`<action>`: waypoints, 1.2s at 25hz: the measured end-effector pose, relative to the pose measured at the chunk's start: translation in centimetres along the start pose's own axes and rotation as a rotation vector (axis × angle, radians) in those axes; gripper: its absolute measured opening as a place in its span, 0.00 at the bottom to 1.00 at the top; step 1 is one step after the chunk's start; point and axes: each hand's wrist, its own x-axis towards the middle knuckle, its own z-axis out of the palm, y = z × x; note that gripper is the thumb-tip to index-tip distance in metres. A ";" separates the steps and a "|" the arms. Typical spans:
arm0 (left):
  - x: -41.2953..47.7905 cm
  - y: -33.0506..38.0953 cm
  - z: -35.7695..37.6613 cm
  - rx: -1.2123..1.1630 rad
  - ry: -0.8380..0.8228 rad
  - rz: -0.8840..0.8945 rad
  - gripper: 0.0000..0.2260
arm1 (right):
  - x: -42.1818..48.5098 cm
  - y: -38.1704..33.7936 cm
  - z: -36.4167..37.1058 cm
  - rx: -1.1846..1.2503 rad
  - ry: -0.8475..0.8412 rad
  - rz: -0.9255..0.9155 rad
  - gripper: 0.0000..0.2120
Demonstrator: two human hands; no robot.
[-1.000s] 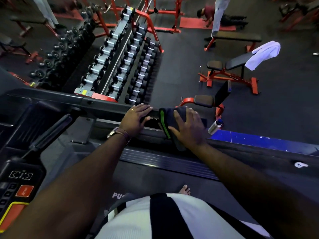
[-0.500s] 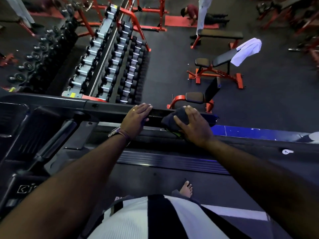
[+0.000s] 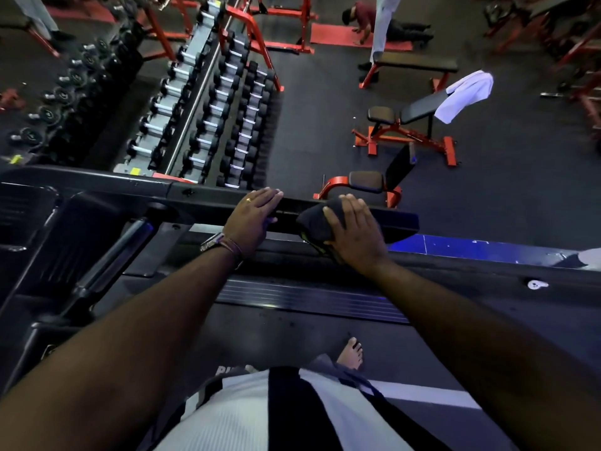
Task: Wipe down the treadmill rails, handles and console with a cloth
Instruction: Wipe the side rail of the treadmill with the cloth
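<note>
Your right grip [image 3: 354, 236] lies spread over the dark, bunched cloth with a green edge [image 3: 312, 224], fingers nearly straight and pressing it down, not closed round it. The thumb runs along the cloth's left side. Under that grip, the cloth sits on the black padded treadmill handrail [image 3: 401, 222], close to the rail's right end.

Just left of it, apart from the cloth, your left grip [image 3: 253, 216] rests flat on the same handrail, fingers straight and together, holding nothing. It carries a gold ring [image 3: 248, 199]; a metal wristwatch [image 3: 212, 241] and a thin thread bracelet [image 3: 233, 248] sit at the wrist.

Nearer to you than both grips runs the ribbed black side strip of the treadmill deck [image 3: 309, 297], and nearer again one bare foot [image 3: 352, 353] stands on the dark belt.

Beyond the left grip stands a long rack of black dumbbells [image 3: 227, 109]. Beyond the right grip stands a red-framed adjustable bench [image 3: 403, 131], with a white towel [image 3: 468, 92] draped over its raised back.
</note>
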 end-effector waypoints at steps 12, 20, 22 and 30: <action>-0.2 1.4 0.2 -0.060 0.033 -0.126 0.23 | 6.6 4.6 -5.8 0.447 -0.559 0.195 0.38; -0.2 3.6 0.9 0.097 0.171 -0.396 0.20 | 12.5 6.5 -1.7 0.909 -0.998 0.125 0.26; -0.2 3.9 1.2 0.119 0.189 -0.448 0.19 | 12.1 7.6 -0.9 0.947 -1.038 0.102 0.25; -0.6 4.1 0.8 0.187 0.293 -0.690 0.19 | 12.2 7.5 -1.4 1.169 -1.067 0.133 0.16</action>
